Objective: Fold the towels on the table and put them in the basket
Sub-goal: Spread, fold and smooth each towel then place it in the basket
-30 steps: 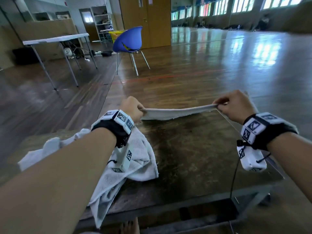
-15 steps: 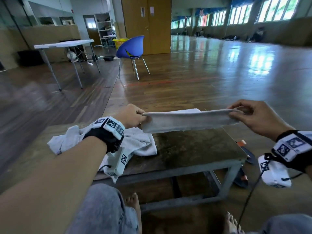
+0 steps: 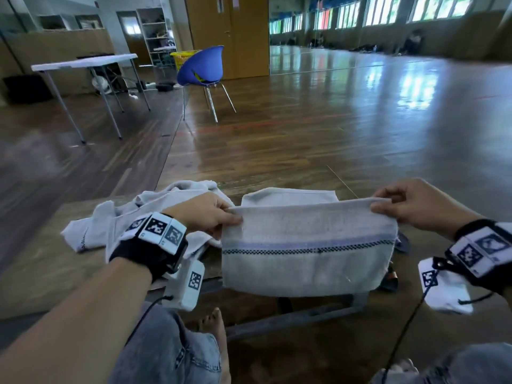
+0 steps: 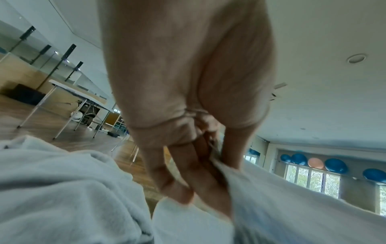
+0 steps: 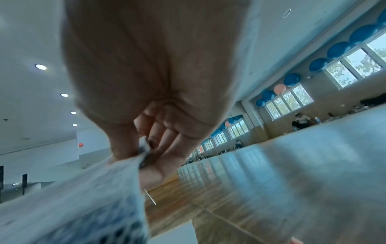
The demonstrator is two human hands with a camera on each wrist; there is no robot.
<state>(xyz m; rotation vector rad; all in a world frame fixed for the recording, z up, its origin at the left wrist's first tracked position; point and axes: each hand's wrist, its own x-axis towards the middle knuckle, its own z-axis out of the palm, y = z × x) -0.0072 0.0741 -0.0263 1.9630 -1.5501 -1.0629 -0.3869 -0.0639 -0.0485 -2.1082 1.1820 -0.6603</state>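
Note:
A grey-white towel [image 3: 304, 245] with a blue band hangs stretched between my two hands over the low wooden table [image 3: 41, 273]. My left hand [image 3: 207, 214] pinches its upper left corner [image 4: 221, 165], thumb against fingers. My right hand [image 3: 410, 203] pinches the upper right corner [image 5: 135, 158]. The towel's far layer drapes behind, over the table's back edge. A second, crumpled towel [image 3: 133, 214] lies on the table under my left wrist and shows in the left wrist view [image 4: 62, 189]. A yellow basket [image 3: 182, 58] stands far off behind the blue chair.
A blue chair [image 3: 202, 67] and a white folding table [image 3: 83, 62] stand on the wooden floor at the far left. My knees in jeans [image 3: 171, 353] and bare feet are under the table's near edge. Sandals [image 3: 390, 275] lie on the floor at its right.
Both hands have pulled the towel toward me and lifted it, so its face with the blue band now hangs in front of the table. The head view has tilted down.

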